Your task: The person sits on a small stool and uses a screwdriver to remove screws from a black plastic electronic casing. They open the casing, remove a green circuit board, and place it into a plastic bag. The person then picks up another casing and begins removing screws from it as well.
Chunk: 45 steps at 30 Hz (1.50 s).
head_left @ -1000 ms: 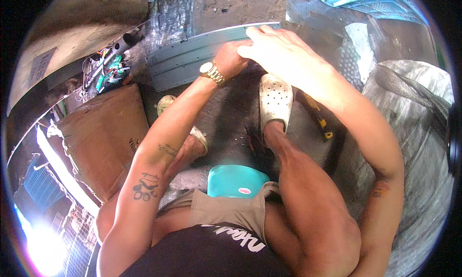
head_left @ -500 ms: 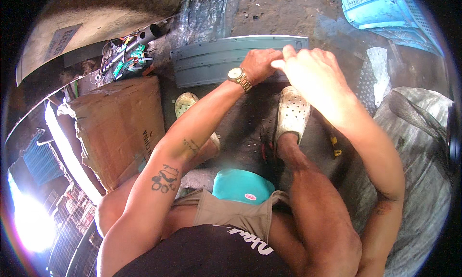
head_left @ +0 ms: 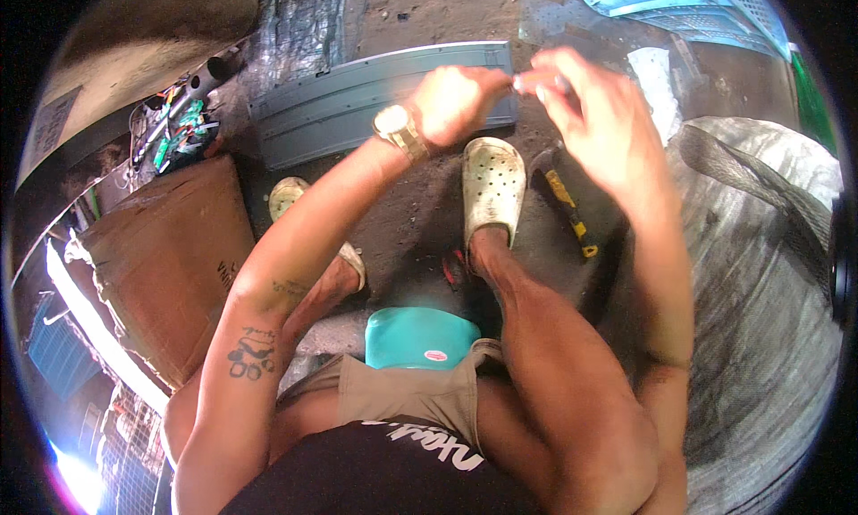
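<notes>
Over the grey metal panel (head_left: 304,113) on the ground, my left hand (head_left: 458,104) is closed, its thumb and fingertips pressed together toward my right hand. A gold watch (head_left: 398,132) is on that wrist. My right hand (head_left: 608,126) is held a little apart, its fingers bent into a pinch. Something small and pale shows between the two hands' fingertips, too small to make out. Below my right hand lies a tool with a yellow and black handle (head_left: 565,202), its upper end partly in shadow. A red-handled tool (head_left: 454,269) lies by my foot.
A cardboard box (head_left: 170,256) stands at my left, with a heap of circuit scraps (head_left: 179,130) beyond it. Blue plastic crates (head_left: 684,5) are at the far right. A large grey woven sack (head_left: 751,336) fills the right side. A teal seat (head_left: 420,336) is under me.
My hands have drawn apart, and my right fingers have bent into a pinch. The whole view has shifted, so the panel sits further left and the yellow-handled tool shows more fully.
</notes>
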{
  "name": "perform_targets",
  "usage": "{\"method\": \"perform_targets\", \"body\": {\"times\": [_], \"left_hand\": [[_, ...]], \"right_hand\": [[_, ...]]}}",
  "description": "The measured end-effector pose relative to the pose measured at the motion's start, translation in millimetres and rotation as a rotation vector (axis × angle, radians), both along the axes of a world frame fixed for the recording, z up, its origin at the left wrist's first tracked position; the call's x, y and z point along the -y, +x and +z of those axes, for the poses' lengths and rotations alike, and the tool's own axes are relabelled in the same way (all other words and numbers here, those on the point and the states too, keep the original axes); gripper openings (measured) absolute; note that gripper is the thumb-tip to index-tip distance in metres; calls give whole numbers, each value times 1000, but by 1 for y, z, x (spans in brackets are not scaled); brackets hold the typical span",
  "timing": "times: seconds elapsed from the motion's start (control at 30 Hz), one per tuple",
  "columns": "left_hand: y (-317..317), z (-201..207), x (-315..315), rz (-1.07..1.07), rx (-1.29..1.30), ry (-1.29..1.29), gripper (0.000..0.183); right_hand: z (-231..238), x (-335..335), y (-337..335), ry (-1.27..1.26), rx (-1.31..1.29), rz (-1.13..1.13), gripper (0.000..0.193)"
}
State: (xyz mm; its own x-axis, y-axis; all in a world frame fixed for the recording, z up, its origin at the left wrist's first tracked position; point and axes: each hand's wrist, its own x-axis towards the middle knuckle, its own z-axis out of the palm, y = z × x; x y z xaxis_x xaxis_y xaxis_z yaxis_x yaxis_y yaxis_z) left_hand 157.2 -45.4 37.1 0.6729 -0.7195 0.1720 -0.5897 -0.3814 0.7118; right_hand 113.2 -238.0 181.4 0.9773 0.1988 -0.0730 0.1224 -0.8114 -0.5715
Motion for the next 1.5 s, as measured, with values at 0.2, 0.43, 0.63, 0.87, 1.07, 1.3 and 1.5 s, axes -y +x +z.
{"method": "perform_targets", "body": {"times": [0.2, 0.43, 0.63, 0.87, 1.07, 1.3, 1.5], "left_hand": [[-106, 10, 49, 205, -291, -43, 57], [-141, 3, 69, 328, -481, -97, 61], [-133, -2, 67, 300, -455, -43, 62], [-135, -8, 65, 309, -488, -41, 62], [-133, -17, 62, 312, -432, -42, 65], [-94, -41, 49, 186, -251, -125, 32], [-81, -45, 44, 93, -217, -117, 29]], "right_hand": [[-9, 1, -85, 9, 18, -204, 22], [-27, 6, -111, 127, -47, -321, 31], [-34, 9, -106, 163, -71, -330, 30], [-32, 5, -100, 123, -62, -299, 24], [-32, -1, -81, -363, -200, -132, 16], [-14, 4, -64, -319, -245, -12, 29], [-20, -6, -67, -334, -194, -74, 17]]}}
